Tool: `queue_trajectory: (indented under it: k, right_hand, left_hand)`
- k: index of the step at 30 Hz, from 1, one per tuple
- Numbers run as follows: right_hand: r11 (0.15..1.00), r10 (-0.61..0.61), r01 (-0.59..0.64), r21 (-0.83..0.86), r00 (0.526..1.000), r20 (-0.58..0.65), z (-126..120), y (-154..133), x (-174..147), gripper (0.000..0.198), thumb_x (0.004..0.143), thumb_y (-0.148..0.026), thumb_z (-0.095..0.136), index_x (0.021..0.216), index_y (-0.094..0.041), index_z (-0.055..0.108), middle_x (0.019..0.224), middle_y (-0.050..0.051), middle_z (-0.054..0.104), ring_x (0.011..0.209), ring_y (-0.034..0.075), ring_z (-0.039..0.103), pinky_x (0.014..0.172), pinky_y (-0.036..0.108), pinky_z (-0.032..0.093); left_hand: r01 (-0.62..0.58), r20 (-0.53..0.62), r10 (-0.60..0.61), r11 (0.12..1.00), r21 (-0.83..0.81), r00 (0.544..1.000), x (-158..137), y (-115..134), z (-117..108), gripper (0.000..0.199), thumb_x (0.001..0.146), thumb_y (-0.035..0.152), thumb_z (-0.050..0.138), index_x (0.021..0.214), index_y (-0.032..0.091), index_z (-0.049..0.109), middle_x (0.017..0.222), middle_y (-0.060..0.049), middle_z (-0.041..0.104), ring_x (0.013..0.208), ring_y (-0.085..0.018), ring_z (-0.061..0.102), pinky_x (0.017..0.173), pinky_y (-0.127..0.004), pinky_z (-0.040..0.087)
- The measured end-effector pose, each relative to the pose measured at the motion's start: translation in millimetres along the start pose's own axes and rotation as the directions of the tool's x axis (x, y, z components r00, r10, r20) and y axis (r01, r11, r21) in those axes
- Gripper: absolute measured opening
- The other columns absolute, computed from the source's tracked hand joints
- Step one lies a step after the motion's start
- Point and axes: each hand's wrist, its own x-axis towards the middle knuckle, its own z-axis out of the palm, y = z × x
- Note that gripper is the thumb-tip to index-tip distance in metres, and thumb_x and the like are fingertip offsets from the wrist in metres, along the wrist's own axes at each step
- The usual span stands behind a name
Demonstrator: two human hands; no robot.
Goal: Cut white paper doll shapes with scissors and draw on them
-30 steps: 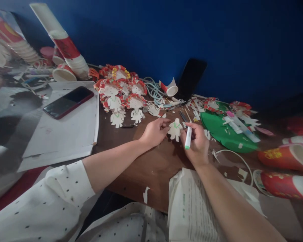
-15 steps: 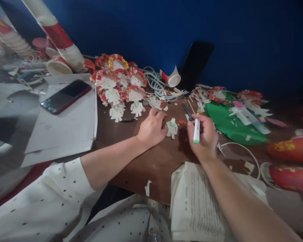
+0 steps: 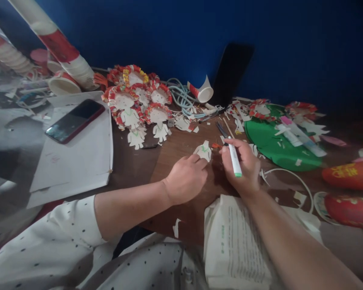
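A small white paper doll cutout (image 3: 203, 151), with a green line drawn at its neck, lies on the brown table (image 3: 169, 161). The curled fingers of my left hand (image 3: 187, 177) cover its lower part and hold it there. My right hand (image 3: 243, 165) is wrapped round a white marker (image 3: 234, 158) whose green end points back toward me; its front end is hidden by the fingers. Just past those fingertips are dark scissor blades (image 3: 221, 129), partly covered by the hand. An orange scrap (image 3: 217, 146) lies between the cutout and my right hand.
Several paper dolls with red rings (image 3: 159, 114) are heaped behind. A phone (image 3: 75, 121) rests on white sheets at left; a dark phone-like slab (image 3: 234, 72) leans at the back. Green sheet (image 3: 266, 149), red cups (image 3: 347, 205) and a printed paper packet (image 3: 236, 245) are right.
My left hand has moved down and slightly right, from beside the cutout onto its lower part. The cutout has tilted a little. My right hand still holds the marker, its angle slightly changed.
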Motion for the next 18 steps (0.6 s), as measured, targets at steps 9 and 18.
queue_trajectory:
  k: [9,18]
  right_hand:
    - [0.998,0.008,-0.011,0.054,0.998,0.054,-0.2,3.3,2.8,0.032,0.093,-0.038,0.051,0.116,-0.021,0.066,0.09,0.007,0.074,0.068,0.018,0.07,0.071,0.035,0.059]
    - [0.997,0.015,-0.021,0.071,0.996,0.091,-6.7,4.3,-2.0,0.031,0.092,-0.035,0.055,0.117,-0.02,0.066,0.093,0.007,0.074,0.072,0.019,0.071,0.075,0.037,0.059]
  left_hand:
    - [-0.015,0.087,0.017,1.0,-0.023,0.996,1.3,-0.5,-2.8,0.021,0.09,0.021,0.048,0.087,0.014,0.067,0.093,-0.01,0.061,0.09,-0.023,0.056,0.069,-0.036,0.046]
    - [0.044,-0.095,-0.054,0.994,-0.102,0.994,0.6,-1.3,0.9,0.021,0.09,0.022,0.047,0.086,0.016,0.066,0.089,-0.007,0.065,0.084,-0.021,0.059,0.068,-0.035,0.049]
